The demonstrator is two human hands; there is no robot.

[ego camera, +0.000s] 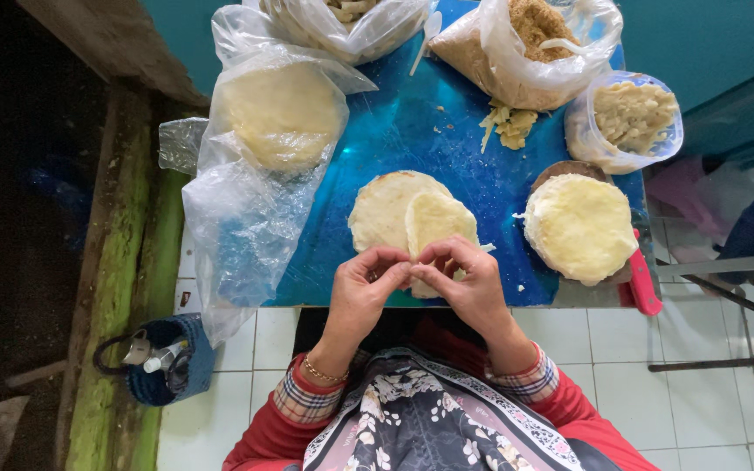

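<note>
- the left hand (366,277) is curling inward over the shiny blue counter (394,139), its grip pinching the edge of a pale round dough wrapper (434,225).
- the wrapper is resting partly on a flat stack of pale dough rounds (381,208).
- the right hand (469,275) is mirroring it, fingers pressed together on that edge.
- the step looks like pleating; sealing it calls for small, even pinches.

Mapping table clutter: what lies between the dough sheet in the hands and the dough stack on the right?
Head view: between the dough sheet and the dough stack, bare blue tabletop with a few small dough crumbs. Nothing larger.
</note>
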